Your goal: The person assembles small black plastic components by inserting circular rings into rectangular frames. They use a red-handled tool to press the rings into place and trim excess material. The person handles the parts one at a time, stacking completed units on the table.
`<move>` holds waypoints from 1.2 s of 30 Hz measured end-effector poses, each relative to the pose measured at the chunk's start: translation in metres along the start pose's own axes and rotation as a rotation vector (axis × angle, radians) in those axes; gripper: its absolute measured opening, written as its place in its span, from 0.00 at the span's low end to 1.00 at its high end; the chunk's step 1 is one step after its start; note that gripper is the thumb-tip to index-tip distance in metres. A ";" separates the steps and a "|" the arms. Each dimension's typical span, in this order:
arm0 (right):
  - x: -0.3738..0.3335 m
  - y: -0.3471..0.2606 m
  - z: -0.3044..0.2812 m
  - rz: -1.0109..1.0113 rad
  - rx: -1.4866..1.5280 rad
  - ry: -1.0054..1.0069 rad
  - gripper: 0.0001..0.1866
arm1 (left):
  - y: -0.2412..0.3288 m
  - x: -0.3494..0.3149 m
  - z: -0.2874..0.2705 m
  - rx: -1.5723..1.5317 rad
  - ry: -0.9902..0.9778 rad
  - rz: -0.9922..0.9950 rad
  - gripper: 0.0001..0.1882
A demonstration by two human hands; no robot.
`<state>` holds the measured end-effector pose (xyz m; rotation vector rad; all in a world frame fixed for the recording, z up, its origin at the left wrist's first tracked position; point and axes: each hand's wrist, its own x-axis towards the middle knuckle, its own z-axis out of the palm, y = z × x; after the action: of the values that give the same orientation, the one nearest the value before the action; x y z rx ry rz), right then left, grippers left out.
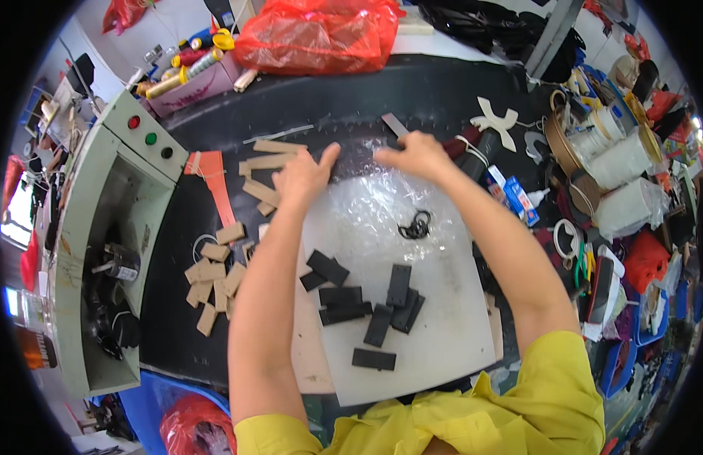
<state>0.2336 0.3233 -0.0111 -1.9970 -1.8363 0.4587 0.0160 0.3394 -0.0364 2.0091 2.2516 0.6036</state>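
A wrinkled clear plastic bag [366, 205] lies over the far part of a pale board [442, 318]. By its far left corner is my left hand [300, 180], thumb spread away from the fingers, nothing visible in it. My right hand [423, 158] is over the far right corner, its thumb stretched left, apart from the fingers. A narrow grey strip [394, 125] shows just beyond its fingertips; whether they touch is unclear. A small tangle of black cord [416, 225] sits on the plastic. Nearer me, several black rectangular pieces [378, 324] are scattered on the board.
Tan blocks [207, 280] lie left of my left forearm, beside an orange strip [218, 186]. A grey-green machine housing [101, 197] borders the left. Red plastic bags [317, 34] are at the back. Thread spools [617, 159] and small glue boxes [511, 196] crowd the right.
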 end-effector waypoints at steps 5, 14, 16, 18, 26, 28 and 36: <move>0.002 -0.028 0.004 -0.145 0.224 0.001 0.11 | -0.021 0.018 0.015 -0.598 -0.042 -0.045 0.13; -0.071 -0.028 -0.076 -0.248 0.516 0.061 0.11 | 0.013 -0.029 -0.071 -1.481 -0.131 -0.048 0.05; -0.084 -0.010 -0.062 -0.345 0.401 0.030 0.11 | 0.011 -0.042 -0.067 -1.405 -0.174 -0.058 0.05; -0.092 0.001 -0.048 -0.281 0.351 -0.085 0.11 | 0.005 -0.054 -0.049 -1.204 -0.190 -0.029 0.07; -0.058 0.021 -0.019 -0.248 0.422 0.007 0.20 | 0.027 -0.062 -0.038 -0.764 -0.198 0.121 0.18; -0.055 0.017 -0.019 -0.301 0.305 -0.032 0.15 | 0.027 -0.060 -0.046 -0.693 -0.257 0.128 0.17; -0.089 -0.034 -0.070 -0.411 0.635 0.143 0.10 | 0.032 -0.070 -0.096 -1.348 -0.292 0.309 0.10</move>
<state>0.2300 0.2322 0.0652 -1.1718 -1.6732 0.6496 0.0271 0.2503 0.0473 1.4674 0.8175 1.2558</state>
